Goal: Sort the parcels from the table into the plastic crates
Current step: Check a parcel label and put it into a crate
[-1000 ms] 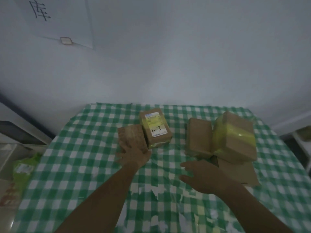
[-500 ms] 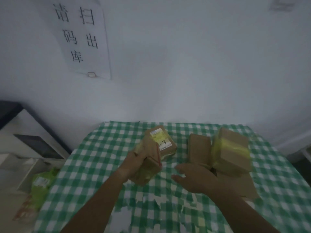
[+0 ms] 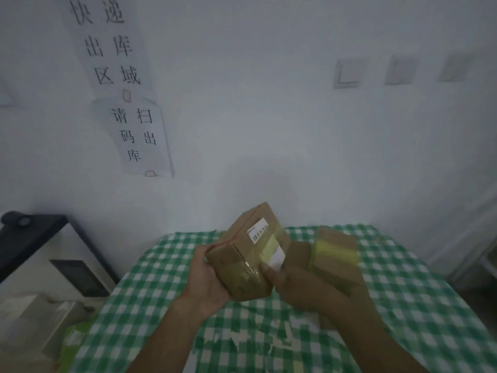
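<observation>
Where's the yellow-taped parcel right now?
Head view: the yellow-taped parcel sits on the table, right of the held box, behind the right hand.

A parcel is held above the near-middle of the table, between the left hand on its left and the right hand on its right. Just right of it, other parcels lie on the table. Behind the table stands the wall, with paper notices up on its left part. A cabinet stands left of the table.
</observation>
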